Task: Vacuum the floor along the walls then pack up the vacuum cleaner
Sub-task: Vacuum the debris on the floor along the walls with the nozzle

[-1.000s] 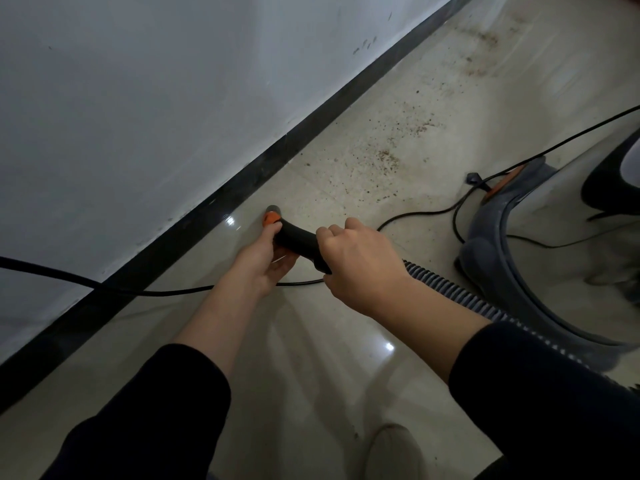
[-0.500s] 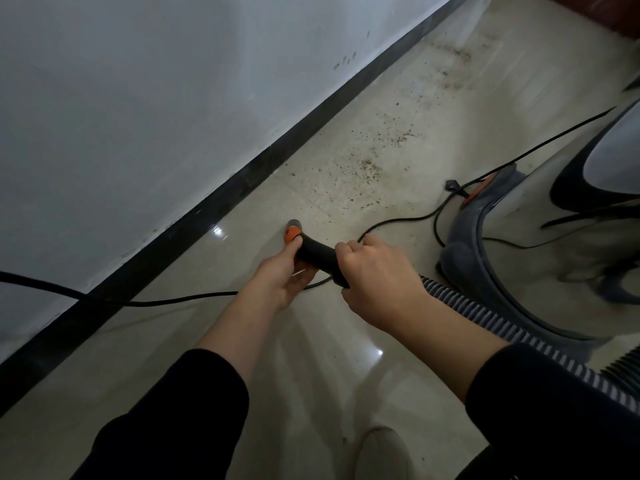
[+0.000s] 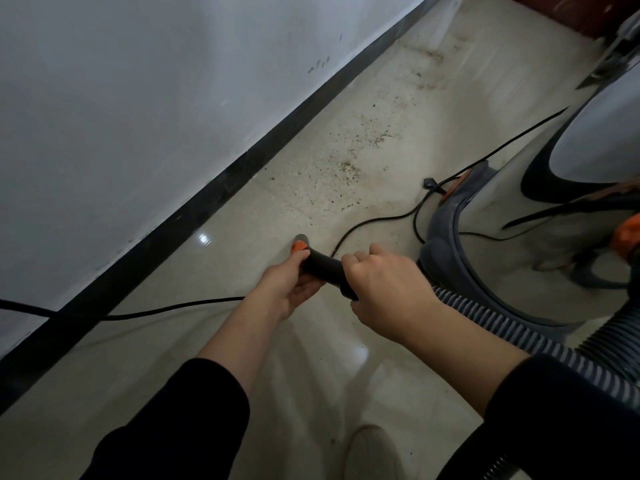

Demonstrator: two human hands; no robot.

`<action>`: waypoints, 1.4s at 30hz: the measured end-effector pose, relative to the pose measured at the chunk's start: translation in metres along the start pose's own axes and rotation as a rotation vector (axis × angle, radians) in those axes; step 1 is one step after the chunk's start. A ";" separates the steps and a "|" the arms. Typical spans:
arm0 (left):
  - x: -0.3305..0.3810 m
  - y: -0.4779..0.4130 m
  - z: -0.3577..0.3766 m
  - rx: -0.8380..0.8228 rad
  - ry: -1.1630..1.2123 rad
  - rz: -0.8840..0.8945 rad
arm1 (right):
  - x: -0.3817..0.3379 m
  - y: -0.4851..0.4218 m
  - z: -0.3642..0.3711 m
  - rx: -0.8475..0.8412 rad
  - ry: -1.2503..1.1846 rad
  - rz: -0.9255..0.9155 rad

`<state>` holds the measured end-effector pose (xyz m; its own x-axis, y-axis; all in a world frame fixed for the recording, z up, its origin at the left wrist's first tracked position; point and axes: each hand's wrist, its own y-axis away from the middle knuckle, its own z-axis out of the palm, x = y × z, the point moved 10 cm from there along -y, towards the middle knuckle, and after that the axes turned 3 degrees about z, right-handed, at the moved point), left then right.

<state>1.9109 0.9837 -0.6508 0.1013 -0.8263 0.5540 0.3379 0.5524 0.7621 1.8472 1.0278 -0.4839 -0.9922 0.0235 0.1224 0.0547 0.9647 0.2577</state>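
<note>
Both hands hold the black hose handle [image 3: 322, 266] of the vacuum, whose orange-ringed mouth [image 3: 300, 244] points at the floor near the wall. My left hand [image 3: 289, 287] cups the handle from below near the orange ring. My right hand [image 3: 384, 289] grips its rear end from above. A ribbed grey hose [image 3: 512, 336] runs back from the handle to the right. The vacuum cleaner body [image 3: 540, 237], grey and silver with orange parts, stands at the right. Brown dirt specks [image 3: 346, 168] lie on the tiles ahead of the mouth.
A white wall with a black skirting board [image 3: 194, 220] runs diagonally along the left. The black power cord [image 3: 166, 310] trails over the floor from the left, under my hands, to the vacuum. A shoe tip [image 3: 372, 448] shows at the bottom. A dark red edge sits top right.
The hands and hose handle have moved forward along the wall toward the dirt patch. The vacuum body now fills more of the right side.
</note>
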 end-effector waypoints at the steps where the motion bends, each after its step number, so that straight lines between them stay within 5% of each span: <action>1: -0.001 0.000 0.002 -0.002 0.000 0.001 | 0.001 0.001 0.000 -0.003 0.001 0.003; 17: -0.006 0.002 0.027 -0.040 0.062 -0.009 | 0.016 0.002 0.001 -0.013 0.053 0.042; 42: 0.024 -0.005 -0.039 0.149 0.194 0.105 | -0.032 -0.033 0.001 0.082 0.017 -0.061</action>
<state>1.9480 0.9569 -0.6544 0.3107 -0.7612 0.5692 0.1760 0.6346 0.7525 1.8768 0.9957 -0.4972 -0.9913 -0.0399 0.1255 -0.0160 0.9825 0.1855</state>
